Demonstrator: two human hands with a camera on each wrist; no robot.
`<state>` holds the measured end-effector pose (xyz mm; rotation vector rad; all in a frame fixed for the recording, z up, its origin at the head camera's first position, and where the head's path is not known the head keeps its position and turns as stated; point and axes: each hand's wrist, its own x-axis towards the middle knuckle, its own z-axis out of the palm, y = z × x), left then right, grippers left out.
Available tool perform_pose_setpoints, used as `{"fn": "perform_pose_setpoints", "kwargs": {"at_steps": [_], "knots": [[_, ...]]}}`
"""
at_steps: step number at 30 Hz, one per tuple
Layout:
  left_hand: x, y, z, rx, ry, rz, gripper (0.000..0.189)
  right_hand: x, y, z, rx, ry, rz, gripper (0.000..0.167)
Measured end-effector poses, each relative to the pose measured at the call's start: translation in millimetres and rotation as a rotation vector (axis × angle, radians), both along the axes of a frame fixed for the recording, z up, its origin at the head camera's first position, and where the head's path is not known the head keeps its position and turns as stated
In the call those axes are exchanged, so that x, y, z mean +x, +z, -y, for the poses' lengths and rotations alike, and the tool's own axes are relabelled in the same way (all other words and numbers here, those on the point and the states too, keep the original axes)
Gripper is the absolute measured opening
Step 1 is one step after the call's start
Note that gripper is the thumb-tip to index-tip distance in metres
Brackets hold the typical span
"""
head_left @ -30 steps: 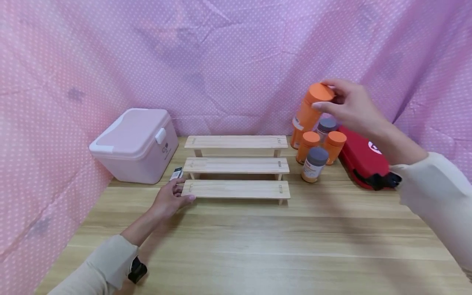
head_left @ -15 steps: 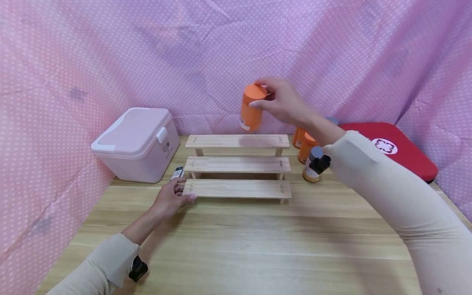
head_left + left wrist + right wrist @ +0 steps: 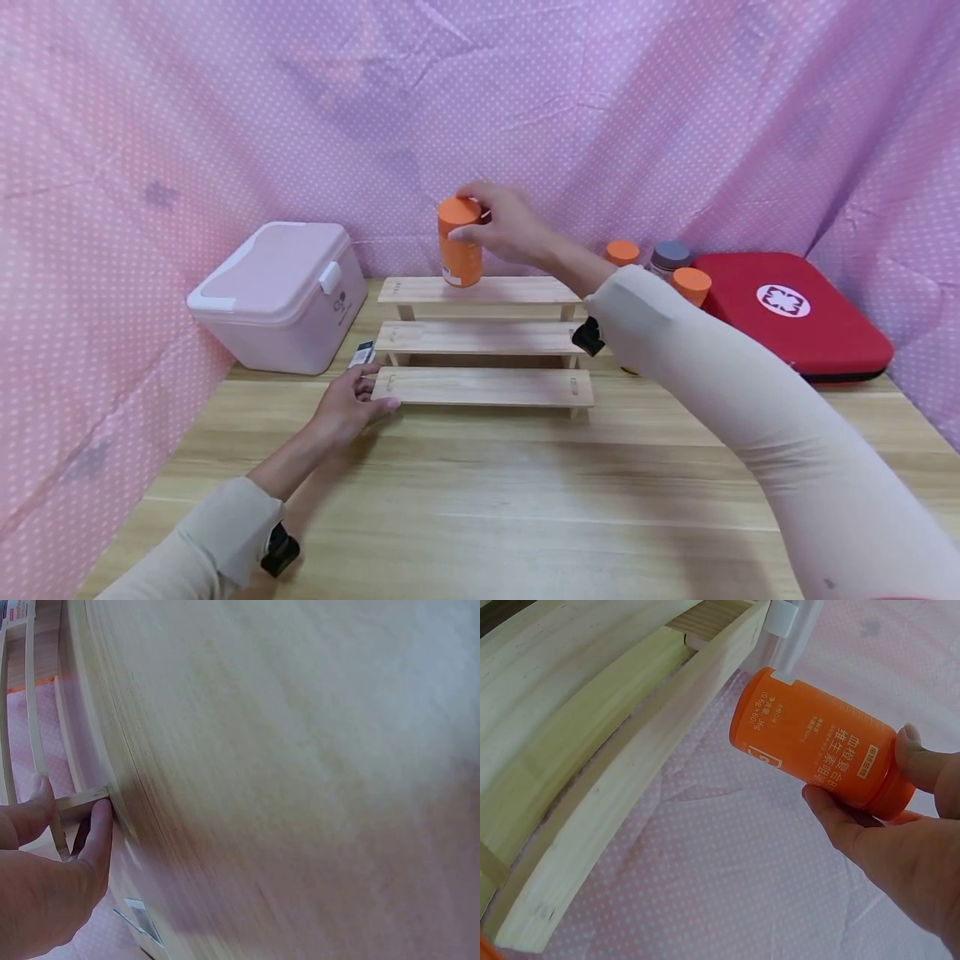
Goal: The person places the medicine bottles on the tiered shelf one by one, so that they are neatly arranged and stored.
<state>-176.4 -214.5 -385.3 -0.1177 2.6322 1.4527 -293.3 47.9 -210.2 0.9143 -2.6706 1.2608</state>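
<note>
A three-tier wooden display rack (image 3: 480, 387) stands on the table. My left hand (image 3: 347, 410) grips the left end of its lowest tier; the left wrist view has the thumb on the board and a fingertip (image 3: 99, 825) at the support underneath. Over the top tier, left of its middle, my right hand (image 3: 510, 223) holds an orange supplement bottle (image 3: 461, 250) by its cap. The bottle is nearly upright, its base overlapping the top board in the head view. White lettering covers its side in the right wrist view, where fingers and thumb pinch the cap end (image 3: 892, 787).
At the rack's left sits a pink lidded box (image 3: 277, 292), with a small label card (image 3: 362, 353) between them. To the right are more bottles, with orange caps (image 3: 692, 282) and a grey cap (image 3: 670, 253), partly behind my right sleeve. A red zip case (image 3: 817, 325) lies beyond them.
My right hand has carried the orange bottle leftward from the group of bottles and lowered it toward the top tier. My left hand has stayed on the rack's end.
</note>
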Motion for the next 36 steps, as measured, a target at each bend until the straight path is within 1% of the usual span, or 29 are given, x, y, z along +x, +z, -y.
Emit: {"fn": "perform_pose_setpoints", "kwargs": {"at_steps": [8, 13, 19, 29, 34, 36], "knots": [[0.6, -1.6, -0.2, -0.008, -0.005, -0.011, 0.066, -2.3, -6.0, 16, 0.011, 0.041, 0.018, 0.032], [-0.1, -3.2, 0.7, -0.007, -0.004, -0.011, 0.067, -4.0, -10.9, 20, 0.050, 0.044, 0.041, 0.035], [-0.3, -2.7, 0.8, 0.003, -0.008, -0.006, 0.067, -4.9, -14.9, 21, 0.066, 0.039, 0.069, 0.041], [-0.9, -0.6, 1.2, 0.012, -0.018, -0.010, 0.068, -4.8, -12.5, 21, 0.103, 0.018, 0.085, 0.042], [-0.3, -0.4, 1.5, 0.042, -0.020, -0.009, 0.068, -5.2, -11.4, 21, 0.122, 0.022, 0.092, 0.041], [0.0, -0.1, 1.5, 0.055, -0.020, -0.006, 0.067, -5.5, -10.8, 21, 0.132, 0.024, 0.093, 0.043]]}}
